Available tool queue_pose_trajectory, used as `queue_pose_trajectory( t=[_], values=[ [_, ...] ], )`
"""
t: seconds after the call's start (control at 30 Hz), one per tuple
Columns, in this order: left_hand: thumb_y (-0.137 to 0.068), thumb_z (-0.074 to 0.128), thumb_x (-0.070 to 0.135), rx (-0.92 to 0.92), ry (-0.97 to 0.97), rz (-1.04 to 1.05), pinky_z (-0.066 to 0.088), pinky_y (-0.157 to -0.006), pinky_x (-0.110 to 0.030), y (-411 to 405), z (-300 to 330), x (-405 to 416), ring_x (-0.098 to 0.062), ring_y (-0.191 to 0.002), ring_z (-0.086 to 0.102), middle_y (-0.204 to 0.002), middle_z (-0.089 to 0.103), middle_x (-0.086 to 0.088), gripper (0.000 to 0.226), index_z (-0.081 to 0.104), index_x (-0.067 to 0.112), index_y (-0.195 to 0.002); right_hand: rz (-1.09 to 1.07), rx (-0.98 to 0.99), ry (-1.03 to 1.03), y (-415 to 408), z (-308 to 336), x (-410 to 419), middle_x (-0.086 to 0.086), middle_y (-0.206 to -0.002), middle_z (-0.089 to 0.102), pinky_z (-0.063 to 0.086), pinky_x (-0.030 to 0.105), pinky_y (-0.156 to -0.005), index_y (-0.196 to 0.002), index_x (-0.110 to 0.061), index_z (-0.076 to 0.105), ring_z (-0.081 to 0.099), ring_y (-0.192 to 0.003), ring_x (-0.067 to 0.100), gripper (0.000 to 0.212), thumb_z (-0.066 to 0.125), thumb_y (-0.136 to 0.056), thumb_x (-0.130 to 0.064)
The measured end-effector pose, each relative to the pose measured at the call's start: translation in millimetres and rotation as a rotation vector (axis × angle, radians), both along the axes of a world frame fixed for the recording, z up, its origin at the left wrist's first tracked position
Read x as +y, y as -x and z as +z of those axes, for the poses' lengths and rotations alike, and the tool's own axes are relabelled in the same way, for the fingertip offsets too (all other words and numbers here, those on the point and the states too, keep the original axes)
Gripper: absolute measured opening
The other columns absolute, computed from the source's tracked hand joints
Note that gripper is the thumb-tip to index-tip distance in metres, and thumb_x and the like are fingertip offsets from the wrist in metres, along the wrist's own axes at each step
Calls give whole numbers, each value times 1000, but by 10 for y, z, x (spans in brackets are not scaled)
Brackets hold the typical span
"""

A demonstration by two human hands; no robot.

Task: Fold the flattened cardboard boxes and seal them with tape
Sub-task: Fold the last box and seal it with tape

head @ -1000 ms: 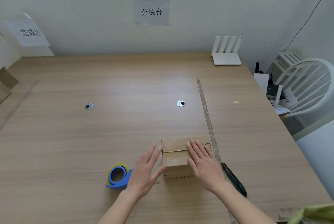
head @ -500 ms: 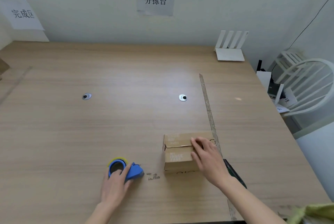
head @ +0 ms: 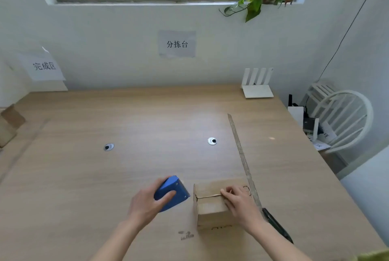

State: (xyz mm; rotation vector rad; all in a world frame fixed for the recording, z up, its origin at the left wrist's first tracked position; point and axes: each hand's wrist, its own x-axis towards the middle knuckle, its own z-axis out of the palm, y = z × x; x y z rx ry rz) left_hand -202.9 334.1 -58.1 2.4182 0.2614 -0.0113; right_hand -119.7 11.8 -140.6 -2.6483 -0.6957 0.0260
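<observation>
Low in the frame, right of centre: cardboard box [head: 212, 203] on the table [head: 147, 126], right hand [head: 240, 203] pressing flat on its top seam. Just left, left hand [head: 147, 201] gripping blue tape dispenser [head: 171, 192], lifted beside the box.

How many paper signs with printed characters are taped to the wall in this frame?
2. One paper sign hangs on the back wall, above the middle of the table. The other sign is at the left, near the table's far-left corner. None looks hidden.
</observation>
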Motion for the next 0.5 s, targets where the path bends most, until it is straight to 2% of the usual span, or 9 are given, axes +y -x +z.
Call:
queue_pose_trajectory(
  t=[0.13,0.23,0.33,0.4,0.5],
  values=[
    [-86,61,56,-27,23,-151,43,-69,-16,-319,447,-417,10,-89,57,-103,60,40,36,49,64,-119,-61,240,-12,-16,298,27,-7,-127,56,46,28,-96,-136,-28,63,53,-119,15,36,52,-102,-28],
    [-86,58,57,19,36,-258,45,-75,-18,-504,573,-761,9,-92,57,-107,59,41,36,47,66,-120,-67,402,-19,-84,553,24,-5,-135,56,41,29,-103,-142,-30,55,50,-125,16,42,42,-103,-27],
    [-81,52,66,92,52,-322,49,-82,-22,-635,557,-1001,6,-96,59,-110,61,38,44,50,62,-125,-88,659,-140,-219,675,-83,-8,-141,56,39,31,-104,-148,-36,45,50,-130,15,49,37,-100,-27],
    [-80,53,66,137,70,-348,51,-86,-24,-677,533,-1087,6,-98,59,-111,62,35,47,53,57,-126,-123,819,-277,-280,732,-151,-8,-128,62,40,28,-103,-145,-35,48,54,-120,10,47,36,-100,-25],
    [-82,56,64,170,51,-351,51,-88,-25,-703,521,-1135,8,-101,58,-113,62,36,45,53,57,-126,-136,891,-405,-340,762,-200,-7,-112,66,42,21,-92,-134,-26,58,56,-99,-1,39,37,-101,-24]
  ],
)
